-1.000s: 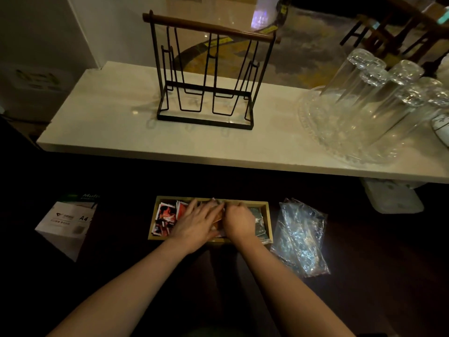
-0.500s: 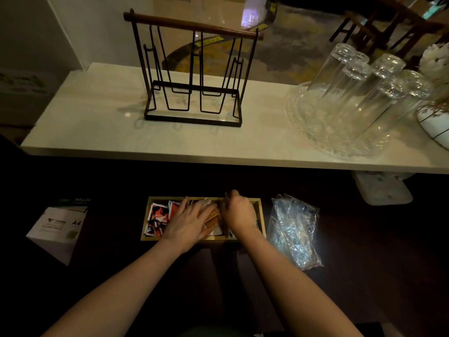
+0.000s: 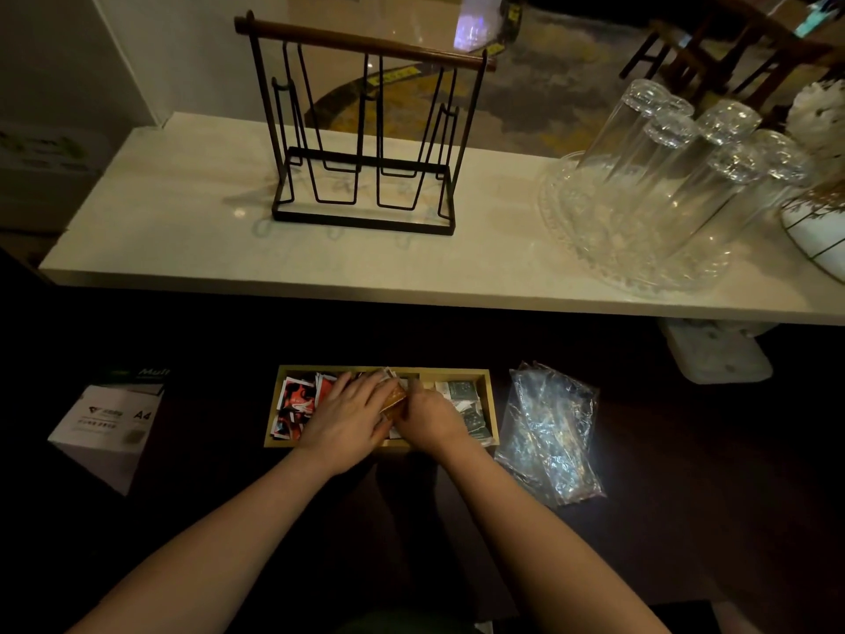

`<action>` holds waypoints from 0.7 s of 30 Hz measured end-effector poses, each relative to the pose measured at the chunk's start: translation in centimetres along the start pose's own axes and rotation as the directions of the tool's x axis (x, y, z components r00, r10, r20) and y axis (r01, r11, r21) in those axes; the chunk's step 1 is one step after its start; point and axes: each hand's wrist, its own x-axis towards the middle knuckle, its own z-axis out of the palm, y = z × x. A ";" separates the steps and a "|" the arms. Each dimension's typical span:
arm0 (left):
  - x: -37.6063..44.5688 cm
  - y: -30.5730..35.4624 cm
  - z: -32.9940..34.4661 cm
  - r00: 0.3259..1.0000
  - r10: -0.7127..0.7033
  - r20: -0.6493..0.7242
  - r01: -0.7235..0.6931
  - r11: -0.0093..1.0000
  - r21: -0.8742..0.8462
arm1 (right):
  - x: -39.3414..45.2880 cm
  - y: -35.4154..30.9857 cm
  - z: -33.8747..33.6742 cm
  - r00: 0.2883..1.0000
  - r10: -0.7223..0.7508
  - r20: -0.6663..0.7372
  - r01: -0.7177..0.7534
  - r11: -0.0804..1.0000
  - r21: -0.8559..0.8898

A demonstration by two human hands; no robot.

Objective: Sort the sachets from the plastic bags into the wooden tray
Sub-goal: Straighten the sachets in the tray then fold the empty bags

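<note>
While both hands work low over the wooden tray [image 3: 489, 395], the step in hand looks like squaring up the amber sachets [image 3: 394, 396] in the middle compartment, and doing it well means keeping them from spilling over the dividers into either neighbour. Furthest left on the dark table sits a white paper box [image 3: 107, 427], well apart from the work. Next come the red and white sachets [image 3: 295, 404], filling the tray's left compartment. Over its right edge lies the left hand [image 3: 350, 416], palm down, fingers nearly straight and laid flat on the pile, pressing rather than gripping. Just beside it, the right hand [image 3: 430, 418] meets it at the middle compartment, its fingers curled toward the amber sachets; whether it actually pinches them cannot be told, since the hand hides its own fingertips. Both forearms reach forward and converge. Dark green sachets [image 3: 464, 400] sit in the right compartment, and the crumpled plastic bags [image 3: 551, 432] lie just beside the tray, apparently emptied
</note>
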 end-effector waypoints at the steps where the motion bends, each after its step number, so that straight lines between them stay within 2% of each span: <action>1: -0.1 -0.1 0.1 1.000 0.008 0.005 -0.008 1.000 0.009 | -0.2 0.6 -0.5 1.000 -0.015 -0.008 0.016 0.998 0.058; 3: -0.5 -0.2 0.1 1.000 0.027 0.009 -0.028 0.999 0.026 | -0.6 2.4 -2.2 0.991 0.004 -0.131 0.011 0.993 0.117; 6: -0.9 -0.6 0.2 0.999 0.050 0.010 -0.050 0.998 0.027 | -1.8 6.5 -4.2 0.932 0.008 -0.362 0.025 0.996 0.087; 8: -1.0 -0.7 0.3 0.998 0.054 0.022 -0.055 0.998 0.017 | -3.0 8.3 -4.0 0.948 -0.091 -0.305 0.093 0.996 -0.009; 11: -1.0 -0.8 0.3 0.997 0.061 0.053 -0.063 0.998 0.026 | -4.3 8.2 -2.0 0.973 -0.215 -0.089 0.204 0.972 -0.121; 16: -0.8 0.2 -0.4 0.994 0.111 0.023 -0.113 0.984 0.137 | -3.1 6.6 -0.2 0.953 -0.223 -0.204 0.203 0.973 -0.111; 21: -0.2 1.9 -1.0 0.983 0.186 0.005 -0.184 0.965 0.185 | -2.1 5.7 0.5 0.913 -0.233 -0.336 0.171 0.964 -0.202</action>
